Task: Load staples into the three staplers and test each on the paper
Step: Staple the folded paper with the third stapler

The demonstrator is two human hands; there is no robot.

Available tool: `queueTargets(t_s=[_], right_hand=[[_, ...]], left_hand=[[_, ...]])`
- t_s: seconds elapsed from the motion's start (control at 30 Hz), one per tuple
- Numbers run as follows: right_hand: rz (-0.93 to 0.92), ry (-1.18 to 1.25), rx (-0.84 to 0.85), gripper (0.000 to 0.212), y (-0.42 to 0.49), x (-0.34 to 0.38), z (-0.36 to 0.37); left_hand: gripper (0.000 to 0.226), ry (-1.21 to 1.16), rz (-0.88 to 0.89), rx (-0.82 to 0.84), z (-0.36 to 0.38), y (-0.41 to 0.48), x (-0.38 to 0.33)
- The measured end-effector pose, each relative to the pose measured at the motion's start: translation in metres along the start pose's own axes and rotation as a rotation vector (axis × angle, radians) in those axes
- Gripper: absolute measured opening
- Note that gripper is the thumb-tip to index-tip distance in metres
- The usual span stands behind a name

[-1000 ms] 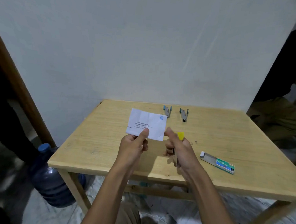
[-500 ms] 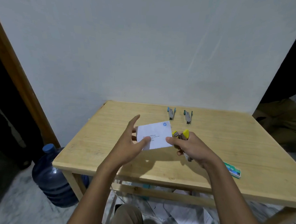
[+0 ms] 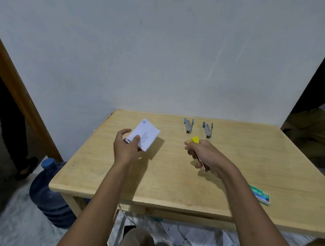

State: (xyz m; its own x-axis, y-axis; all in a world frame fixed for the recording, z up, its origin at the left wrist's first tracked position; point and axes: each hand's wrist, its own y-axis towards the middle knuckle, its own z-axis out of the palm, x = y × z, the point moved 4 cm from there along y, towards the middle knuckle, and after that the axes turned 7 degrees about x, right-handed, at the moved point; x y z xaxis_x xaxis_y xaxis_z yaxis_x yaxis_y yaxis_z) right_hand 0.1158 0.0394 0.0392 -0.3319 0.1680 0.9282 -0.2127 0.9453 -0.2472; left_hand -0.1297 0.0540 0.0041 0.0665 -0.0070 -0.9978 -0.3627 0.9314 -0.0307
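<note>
My left hand (image 3: 126,147) pinches a folded white paper (image 3: 146,134) above the left part of the wooden table (image 3: 167,178). My right hand (image 3: 204,155) grips a yellow stapler (image 3: 194,140), whose yellow tip sticks out above my fingers and whose metal rear shows below them. Two blue-and-grey staplers (image 3: 188,125) (image 3: 207,129) lie side by side near the table's far edge, beyond my right hand. A green staple box (image 3: 260,195) lies near the table's front right, partly behind my right forearm.
A blue water jug (image 3: 48,194) stands on the floor by the table's left leg. A wooden door frame (image 3: 20,97) rises at left. Papers (image 3: 200,236) lie under the table. Another person sits at the far right (image 3: 312,128), and a person's dark legs (image 3: 14,125) stand at the left.
My hands have moved apart: the left carried the paper left and away from the stapler, the right drew the yellow stapler to the right. The camera tilted up slightly.
</note>
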Motion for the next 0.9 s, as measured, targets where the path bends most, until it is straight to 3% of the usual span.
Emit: queueTargets(t_s=[0.07,0.2,0.3,0.4,0.47,0.57,0.67,0.7,0.9], right_hand=[[0.047,-0.014,0.036,0.011,0.011,-0.003,0.005],[0.073,-0.117,0.061,0.022,0.03,-0.005,0.014],[0.014,-0.23,0.079,0.029,0.039,-0.003,0.016],[-0.034,-0.349,0.054,0.034,0.051,0.0,0.017],[-0.009,-0.418,0.042,0.033,0.065,-0.001,0.017],[0.04,-0.555,0.029,0.016,0.088,-0.001,0.023],[0.076,-0.699,-0.027,0.063,0.119,-0.001,0.032],[0.062,-0.74,-0.074,0.068,0.13,0.0,0.034],[0.047,-1.03,-0.304,0.061,0.175,0.016,0.035]], left_hand=[[0.023,0.071,0.074,-0.105,-0.001,0.018,0.003],[0.024,0.377,0.192,-0.198,0.006,0.049,0.007],[0.024,0.567,0.176,-0.207,0.008,0.071,0.017],[0.02,1.019,0.203,-0.156,0.013,0.08,0.024],[0.023,1.155,0.222,-0.086,0.016,0.08,0.027],[0.035,1.268,0.189,-0.038,0.015,0.084,0.034],[0.062,1.329,0.146,-0.004,0.016,0.094,0.038],[0.067,1.333,0.135,0.026,0.017,0.098,0.039],[0.06,1.265,0.156,0.098,0.018,0.106,0.041]])
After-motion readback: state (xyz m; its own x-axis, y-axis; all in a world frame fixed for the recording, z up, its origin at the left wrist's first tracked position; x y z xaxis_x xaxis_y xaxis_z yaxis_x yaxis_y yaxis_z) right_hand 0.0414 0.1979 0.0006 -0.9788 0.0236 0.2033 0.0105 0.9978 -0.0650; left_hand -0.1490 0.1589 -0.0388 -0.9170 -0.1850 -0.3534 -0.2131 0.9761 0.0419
